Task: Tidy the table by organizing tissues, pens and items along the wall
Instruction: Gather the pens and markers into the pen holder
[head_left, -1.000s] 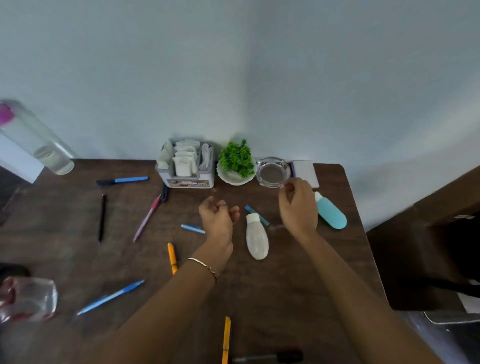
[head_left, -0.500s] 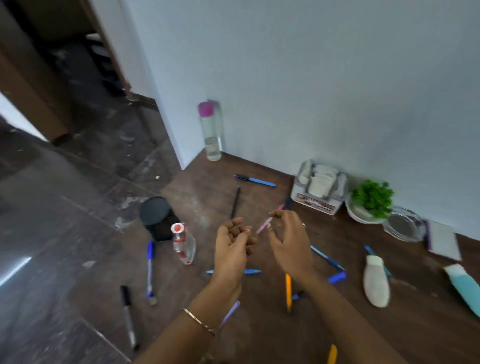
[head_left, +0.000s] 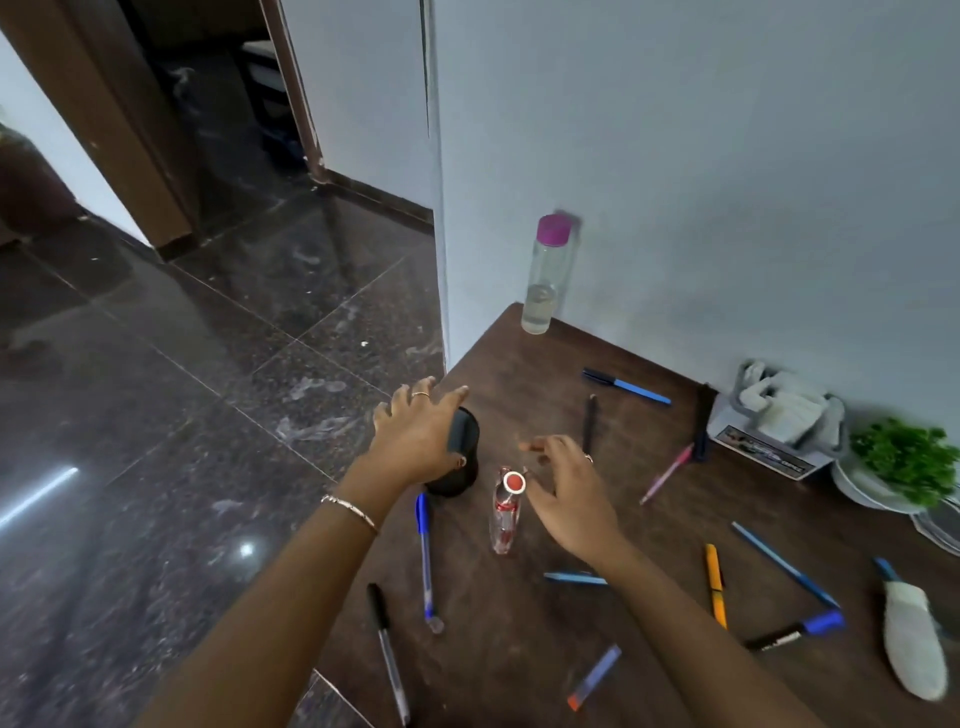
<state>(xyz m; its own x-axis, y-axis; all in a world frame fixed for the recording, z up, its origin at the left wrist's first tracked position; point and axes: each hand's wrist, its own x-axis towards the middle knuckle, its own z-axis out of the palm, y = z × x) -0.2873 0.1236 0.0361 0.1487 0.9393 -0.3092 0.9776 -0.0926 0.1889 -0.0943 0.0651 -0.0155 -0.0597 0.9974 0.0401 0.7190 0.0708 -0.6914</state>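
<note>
My left hand (head_left: 421, 436) is wrapped around a black cup (head_left: 460, 462) near the table's left edge, thumb on its near side and fingers behind it. My right hand (head_left: 569, 493) hovers open just right of a small clear bottle with a red cap (head_left: 506, 514), holding nothing. Several pens lie scattered on the dark wooden table (head_left: 519, 649): a blue pen (head_left: 426, 561), a black pen (head_left: 387, 649), an orange pen (head_left: 716, 582), a pink pen (head_left: 667, 473). A grey tissue holder (head_left: 779, 415) stands against the wall.
A tall clear bottle with a purple cap (head_left: 545, 275) stands in the table's back left corner. A green plant in a white bowl (head_left: 904, 467) sits right of the tissues. A white tube (head_left: 914, 639) lies at the right. The table's left edge drops to a dark tiled floor (head_left: 182, 415).
The view has swung left along the table. My left hand has reached out and closed on the black cup. My right hand has spread open beside the red-capped bottle.
</note>
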